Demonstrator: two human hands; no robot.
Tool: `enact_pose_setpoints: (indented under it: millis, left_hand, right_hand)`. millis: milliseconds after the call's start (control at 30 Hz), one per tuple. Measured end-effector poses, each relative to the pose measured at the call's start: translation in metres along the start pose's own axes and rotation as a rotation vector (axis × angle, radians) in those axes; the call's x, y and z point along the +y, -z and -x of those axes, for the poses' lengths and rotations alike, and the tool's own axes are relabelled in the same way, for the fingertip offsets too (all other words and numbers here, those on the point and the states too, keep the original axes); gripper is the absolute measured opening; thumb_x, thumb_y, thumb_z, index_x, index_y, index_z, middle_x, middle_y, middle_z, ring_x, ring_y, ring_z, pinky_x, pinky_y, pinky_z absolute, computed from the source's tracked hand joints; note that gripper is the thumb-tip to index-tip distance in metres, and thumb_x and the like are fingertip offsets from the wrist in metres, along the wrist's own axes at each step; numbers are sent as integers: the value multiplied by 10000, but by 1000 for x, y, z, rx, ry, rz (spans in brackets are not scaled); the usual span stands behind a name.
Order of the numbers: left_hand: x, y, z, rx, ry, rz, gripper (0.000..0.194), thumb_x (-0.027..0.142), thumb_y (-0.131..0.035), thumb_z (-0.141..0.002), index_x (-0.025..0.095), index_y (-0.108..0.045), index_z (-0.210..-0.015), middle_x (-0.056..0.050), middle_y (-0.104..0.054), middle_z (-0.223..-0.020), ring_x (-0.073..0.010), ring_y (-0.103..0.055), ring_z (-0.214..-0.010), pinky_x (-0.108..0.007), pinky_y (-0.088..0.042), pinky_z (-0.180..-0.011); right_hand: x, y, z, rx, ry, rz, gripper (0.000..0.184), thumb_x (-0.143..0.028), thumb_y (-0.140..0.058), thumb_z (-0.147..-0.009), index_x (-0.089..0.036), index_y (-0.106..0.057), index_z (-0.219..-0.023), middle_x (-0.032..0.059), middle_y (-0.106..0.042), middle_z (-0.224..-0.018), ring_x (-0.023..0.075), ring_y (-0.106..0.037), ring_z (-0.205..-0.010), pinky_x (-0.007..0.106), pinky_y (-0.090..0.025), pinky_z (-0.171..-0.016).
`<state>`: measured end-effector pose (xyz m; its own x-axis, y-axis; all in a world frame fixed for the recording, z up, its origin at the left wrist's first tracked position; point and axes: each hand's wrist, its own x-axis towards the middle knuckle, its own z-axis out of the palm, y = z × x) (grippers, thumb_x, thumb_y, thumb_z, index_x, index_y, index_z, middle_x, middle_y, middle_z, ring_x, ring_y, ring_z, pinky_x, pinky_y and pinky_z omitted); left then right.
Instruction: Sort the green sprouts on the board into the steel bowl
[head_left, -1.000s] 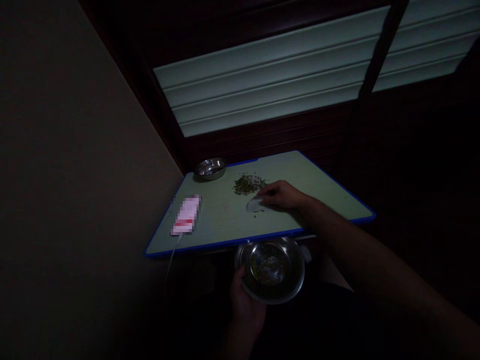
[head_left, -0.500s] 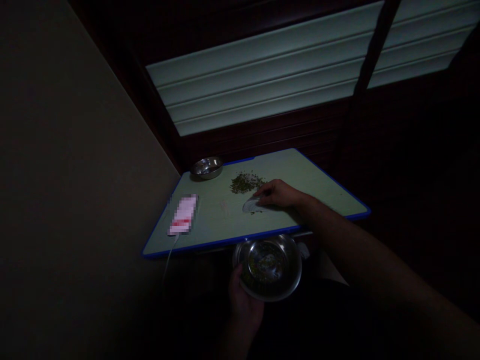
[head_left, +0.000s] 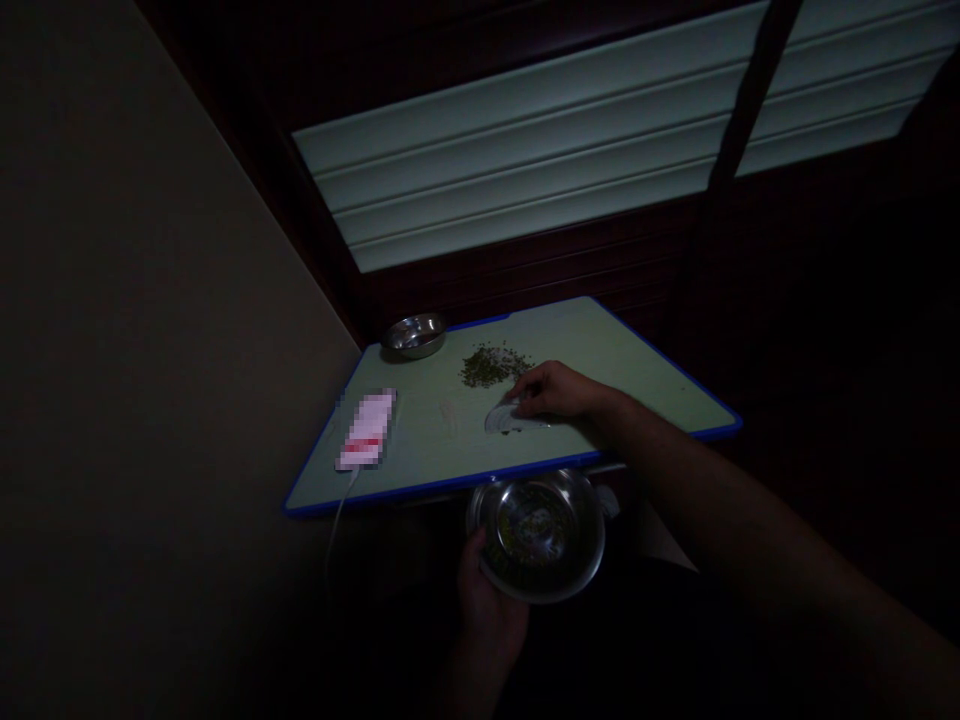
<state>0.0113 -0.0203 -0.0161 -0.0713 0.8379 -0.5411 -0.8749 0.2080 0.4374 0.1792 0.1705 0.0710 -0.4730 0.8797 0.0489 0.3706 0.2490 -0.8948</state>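
Note:
My left hand (head_left: 491, 610) grips the left side of a shiny metal bowl (head_left: 589, 565), thumb on its rim, just below the front edge of the table. Greenish bits lie inside the bowl, though the dim light blurs them. On the pale tabletop, my right hand (head_left: 555, 388) is closed on a thin, whitish, curved-edged piece (head_left: 501, 416), perhaps plastic; its exact kind is unclear. A few small green bits show along its near edge. Just beyond it lies a loose pile of small green bits (head_left: 484, 366), like beans or seeds.
The small pale table (head_left: 630, 365) has a raised blue rim. A second metal bowl (head_left: 415, 337) stands at its back left corner. A phone (head_left: 367, 430) with a white cable (head_left: 335, 525) lies at the left. Wall (head_left: 187, 350) and slatted panels (head_left: 525, 140) border the table.
My right hand and the whitish piece have shifted slightly toward the table's front edge, covering more of the stray bits. The bowl in my left hand has barely moved.

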Motion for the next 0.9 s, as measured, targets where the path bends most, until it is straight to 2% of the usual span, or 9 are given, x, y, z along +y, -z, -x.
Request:
enact_pose_setpoints:
  millis: [167,333,633,900]
  left_hand:
    - [0,1,-1,10,13,-10,269,325,-600,-774,167,-710,-962,-90,-748,-930,-258,-666,-941,-424,-481,-905]
    - [0,1,0,-33,-1,8,267,306,-600,-774,204,-702,-999,-72,-749,-950,-258,-666,-956,-435,-483,-904]
    - [2,-3,2,15,5,2,258,304,-592,-784,179,-708,-977,-76,-753,-888,-246,-676,-904,-431,-476,-915]
    - [2,-2,1,-11,12,25,272,285,-583,-792,199,-705,-1019,-62,-756,-882,-245,-682,-896,-437,-472,-925]
  right_hand:
    - [0,0,1,-35,16,-23,411,-270,-798,-581,-110,-731,-953,-19,-601,-599,68,-485,-500,207,-376,-483]
    - [-3,-2,2,-74,6,-25,431,-275,-797,-585,-100,-724,-972,-27,-590,-571,69,-485,-480,204,-368,-464]
    - [-6,-1,5,-122,1,-4,374,-245,-795,-599,-103,-723,-936,-24,-598,-580,71,-507,-483,203,-387,-465]
    - [-8,-2,8,-163,-29,-34,383,-290,-808,-582,-102,-711,-902,-37,-593,-546,60,-474,-437,192,-342,-435]
